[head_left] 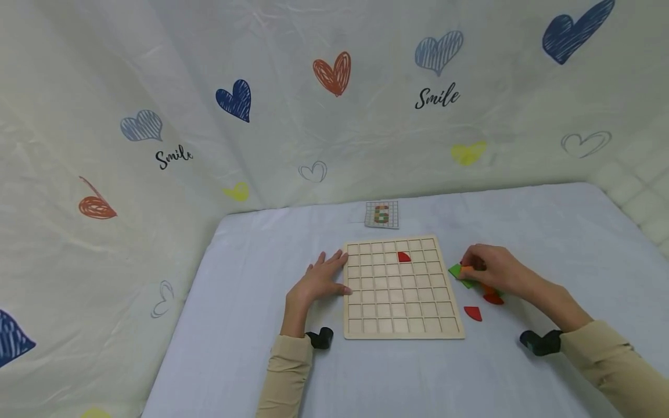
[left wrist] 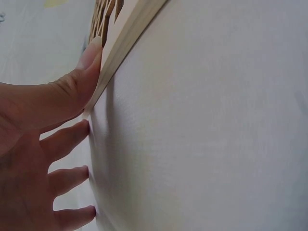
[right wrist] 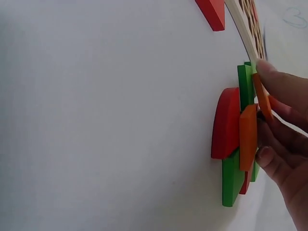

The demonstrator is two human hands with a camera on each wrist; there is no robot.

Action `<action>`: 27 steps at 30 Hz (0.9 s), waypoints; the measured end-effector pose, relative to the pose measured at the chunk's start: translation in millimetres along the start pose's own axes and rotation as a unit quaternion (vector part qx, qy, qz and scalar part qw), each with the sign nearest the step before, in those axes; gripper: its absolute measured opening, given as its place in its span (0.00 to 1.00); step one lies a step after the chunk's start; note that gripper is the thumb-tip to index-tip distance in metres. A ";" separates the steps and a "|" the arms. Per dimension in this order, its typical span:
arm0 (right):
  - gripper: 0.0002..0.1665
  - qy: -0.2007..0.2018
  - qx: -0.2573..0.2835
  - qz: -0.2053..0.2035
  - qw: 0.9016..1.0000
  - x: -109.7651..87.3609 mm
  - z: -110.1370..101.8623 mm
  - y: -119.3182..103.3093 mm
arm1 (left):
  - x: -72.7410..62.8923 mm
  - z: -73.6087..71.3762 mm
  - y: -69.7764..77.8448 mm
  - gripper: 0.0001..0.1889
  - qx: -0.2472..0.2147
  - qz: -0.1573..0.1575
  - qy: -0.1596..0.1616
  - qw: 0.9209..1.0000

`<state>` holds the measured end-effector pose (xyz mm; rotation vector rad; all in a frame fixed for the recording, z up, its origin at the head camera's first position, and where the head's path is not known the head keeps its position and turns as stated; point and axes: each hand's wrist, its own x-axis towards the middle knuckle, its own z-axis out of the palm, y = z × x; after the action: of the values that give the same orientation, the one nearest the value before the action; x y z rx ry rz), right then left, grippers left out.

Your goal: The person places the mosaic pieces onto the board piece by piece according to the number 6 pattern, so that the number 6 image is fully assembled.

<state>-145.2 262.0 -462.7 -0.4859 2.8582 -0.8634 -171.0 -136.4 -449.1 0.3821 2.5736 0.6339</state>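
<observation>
A square wooden grid board lies flat on the table, with one red quarter-circle piece in a cell near its top. My left hand rests at the board's left edge, fingers spread and straight, the thumb touching the rim. To the right of the board my right hand pinches an orange piece between thumb and fingers. Under and around it lies a loose pile with green pieces, a red piece and another orange piece. The fingers partly hide the pile.
A small pattern card with a coloured figure on a grid lies behind the board. A separate red quarter-circle sits by the board's lower right edge. White cloth covers the table, and a curtain printed with hearts hangs behind it.
</observation>
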 end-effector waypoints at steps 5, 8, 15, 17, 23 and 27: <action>0.11 0.030 -0.005 -0.017 0.999 -0.7 1.8 -1.4 | -0.5 0.4 -1.5 0.48 -0.003 0.005 -0.002 1.000; 0.09 0.045 -0.008 -0.026 0.999 -0.6 1.6 -1.5 | -0.7 0.5 -1.8 0.48 -0.003 0.006 0.000 1.000; 0.10 0.040 0.013 -0.015 0.999 3.1 1.5 -4.9 | -0.7 -1.1 -0.9 0.48 -0.004 0.008 -0.002 1.000; 0.11 0.042 0.019 -0.013 0.999 5.1 2.9 -8.2 | -1.1 -1.6 -0.3 0.47 -0.003 0.009 -0.001 1.000; 0.16 0.030 0.048 -0.013 0.998 11.5 6.8 -18.3 | -1.6 -2.1 -0.2 0.48 -0.007 0.008 0.000 1.000; 0.18 0.009 0.068 -0.010 0.998 15.6 10.0 -25.1 | -1.2 -1.2 -0.5 0.48 -0.011 0.009 0.000 1.000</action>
<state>-151.1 231.8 -457.3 -0.4945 2.7897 -1.0630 -170.6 -137.7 -447.9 0.3996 2.5628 0.6685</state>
